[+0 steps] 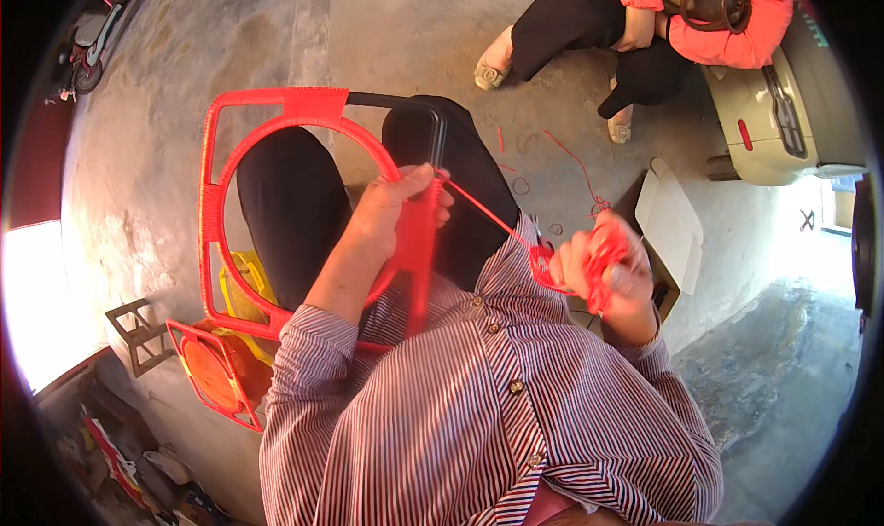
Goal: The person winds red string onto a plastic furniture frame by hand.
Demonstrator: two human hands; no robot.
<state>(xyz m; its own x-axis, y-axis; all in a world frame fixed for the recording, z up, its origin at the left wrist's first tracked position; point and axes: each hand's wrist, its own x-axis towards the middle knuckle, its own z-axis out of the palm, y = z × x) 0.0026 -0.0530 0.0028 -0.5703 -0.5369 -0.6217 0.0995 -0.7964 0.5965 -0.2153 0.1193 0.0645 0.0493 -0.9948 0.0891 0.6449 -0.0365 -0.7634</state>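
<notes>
Counts in the head view: two hands, one square frame with an inner ring (213,211), one red square piece with a round centre (214,376) low at the left, and one seated co-worker (635,29). The large frame, mostly wrapped red but bare black at its far right corner, lies over the wearer's lap; the left hand (391,208) is closed around its right side. The right hand (622,284), well apart from it, clutches a bundle of red cord (608,245), a taut strand running between. Beyond sits one open box (669,222), contents hidden.
</notes>
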